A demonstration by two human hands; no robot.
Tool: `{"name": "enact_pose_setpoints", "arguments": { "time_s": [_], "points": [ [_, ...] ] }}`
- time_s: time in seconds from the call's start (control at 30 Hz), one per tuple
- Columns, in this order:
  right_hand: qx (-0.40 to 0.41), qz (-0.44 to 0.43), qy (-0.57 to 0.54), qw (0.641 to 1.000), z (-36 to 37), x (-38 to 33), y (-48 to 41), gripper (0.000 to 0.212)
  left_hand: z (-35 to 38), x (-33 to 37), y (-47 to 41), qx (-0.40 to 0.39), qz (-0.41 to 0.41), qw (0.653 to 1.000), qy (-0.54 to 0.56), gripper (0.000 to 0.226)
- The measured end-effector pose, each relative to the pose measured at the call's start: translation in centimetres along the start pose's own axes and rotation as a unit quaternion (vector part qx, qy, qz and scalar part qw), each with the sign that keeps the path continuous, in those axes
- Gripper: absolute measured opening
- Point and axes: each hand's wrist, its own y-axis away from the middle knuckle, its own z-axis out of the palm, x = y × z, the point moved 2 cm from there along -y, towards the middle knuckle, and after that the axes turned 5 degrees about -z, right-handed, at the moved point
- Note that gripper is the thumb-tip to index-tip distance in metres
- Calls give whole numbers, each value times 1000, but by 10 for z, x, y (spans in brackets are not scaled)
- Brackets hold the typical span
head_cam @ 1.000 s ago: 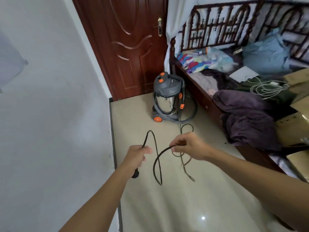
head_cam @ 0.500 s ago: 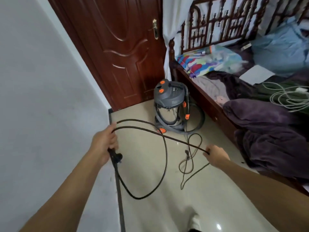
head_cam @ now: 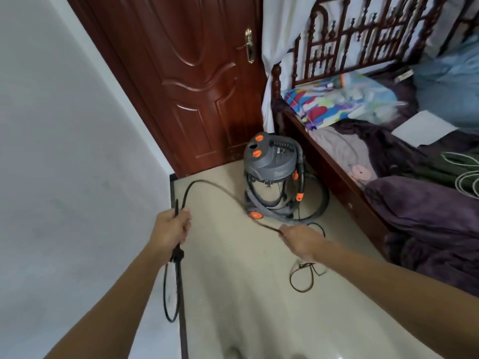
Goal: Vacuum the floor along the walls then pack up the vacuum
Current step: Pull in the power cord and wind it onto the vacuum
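The vacuuming looks finished and the packing-up is in hand: the vacuum [head_cam: 271, 169] stands on the floor [head_cam: 233, 294] at the far end of the room, in the corner between the door [head_cam: 194, 86] and the bed [head_cam: 334, 174], with its grey hose [head_cam: 322, 203] looped round its base. The job just now is coiling the power cord [head_cam: 204, 183]. The left hand [head_cam: 169, 229], close to the wall [head_cam: 77, 177] on the left, has its fingers curled round the gathered cord, the plug [head_cam: 177, 255] hanging just under the fist and one finished loop dangling below it. From that fist the cord arcs up and away, then slants down to the right hand [head_cam: 302, 240], which grips it near the vacuum's orange wheel. That hand's fingers are turned away and blurred, so how tightly they close cannot be told. More slack lies in a small tangle on the floor just nearer than the right hand. The next move, as I judge it, is to carry the right hand across to the left and lay in another loop. That calls for even loop size and a watch on the tangle, which may snag.
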Motion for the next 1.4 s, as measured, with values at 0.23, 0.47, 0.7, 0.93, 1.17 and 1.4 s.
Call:
{"name": "enact_pose_setpoints", "arguments": {
  "time_s": [0.23,0.47,0.7,0.93,1.17,1.4],
  "points": [
    [124,-151,-27,980,-77,-62,-46,27,35,10,-59,-148,-28,986,-72,26],
    [183,12,-86,979,-98,-35,-135,18,32,49,-138,-270,-40,959,-77,28],
    [114,359,-131,917,-63,84,-146,27,-42,81,-262,-160,-18,986,-36,29],
    [99,275,-161,943,-99,77,-233,42,-28,100,-346,-122,81,961,-232,31],
    [52,8,-176,983,-167,34,-352,10,13,146,-413,-100,55,983,-144,30],
    [138,-55,-388,910,-242,29,-415,12,60,170,-462,-147,-38,985,-79,17]
  ]
}}
